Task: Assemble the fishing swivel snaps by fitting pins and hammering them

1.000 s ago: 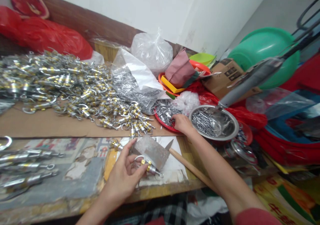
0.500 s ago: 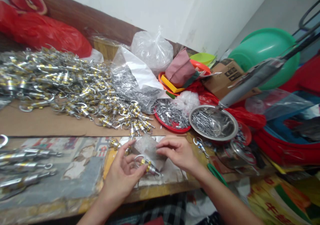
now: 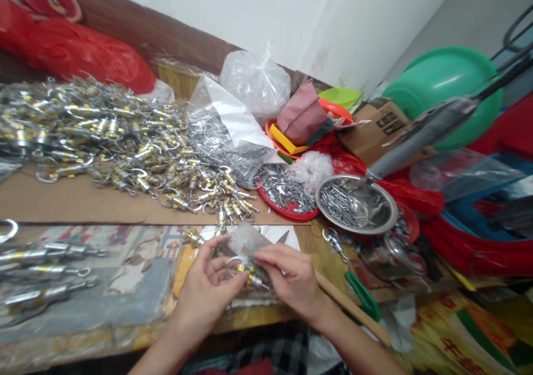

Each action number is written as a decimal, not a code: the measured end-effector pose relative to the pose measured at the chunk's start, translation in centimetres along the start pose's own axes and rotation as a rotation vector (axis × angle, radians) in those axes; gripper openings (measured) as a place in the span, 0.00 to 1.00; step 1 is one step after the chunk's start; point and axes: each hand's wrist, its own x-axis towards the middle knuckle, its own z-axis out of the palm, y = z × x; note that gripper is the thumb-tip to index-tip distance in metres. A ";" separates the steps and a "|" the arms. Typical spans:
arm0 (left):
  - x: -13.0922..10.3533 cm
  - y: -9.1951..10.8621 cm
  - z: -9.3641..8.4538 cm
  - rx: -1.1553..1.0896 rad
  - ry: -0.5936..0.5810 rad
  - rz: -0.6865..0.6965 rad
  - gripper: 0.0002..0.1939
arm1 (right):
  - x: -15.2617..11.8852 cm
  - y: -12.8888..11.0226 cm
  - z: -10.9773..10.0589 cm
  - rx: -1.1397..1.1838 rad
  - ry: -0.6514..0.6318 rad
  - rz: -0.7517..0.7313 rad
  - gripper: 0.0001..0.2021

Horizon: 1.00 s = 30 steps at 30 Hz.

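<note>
My left hand [image 3: 212, 283] is closed on a small silver and yellow metal hook piece [image 3: 251, 275], with its curved end between the thumb and fingers. On the piece's right side, my right hand [image 3: 289, 275] has its thumb and fingers pinched together at its yellow part; whatever is between those fingertips is too small to make out. A grey metal block [image 3: 247, 239] lies just behind both hands on white paper [image 3: 293, 236]. Beside my right forearm, a wooden handle [image 3: 353, 305] slants across the table edge, and a dark pointed tip shows behind that hand.
A large heap of similar hook pieces [image 3: 104, 125] covers the back left. Small metal parts fill a red plate [image 3: 297, 216] and a steel bowl [image 3: 389, 219]. Larger hook pieces [image 3: 37, 258] lie at left; a green handle [image 3: 362, 297] is at right.
My right hand has moved slightly down and left, onto the hook piece. The wooden handle and the dark pointed tip now show beside and behind it.
</note>
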 end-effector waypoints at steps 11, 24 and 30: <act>1.0 0.1 -0.7 0.021 -0.104 -0.059 0.26 | 1.3 0.5 -1.0 -0.320 -0.218 -0.552 0.08; 1.0 0.3 -0.5 0.000 -0.104 -0.072 0.25 | 1.2 -0.1 -2.1 -0.721 -0.363 -0.952 0.05; 0.9 -0.3 -0.7 0.013 -0.078 -0.049 0.25 | -0.8 1.6 -3.7 -0.641 -0.157 -0.374 0.11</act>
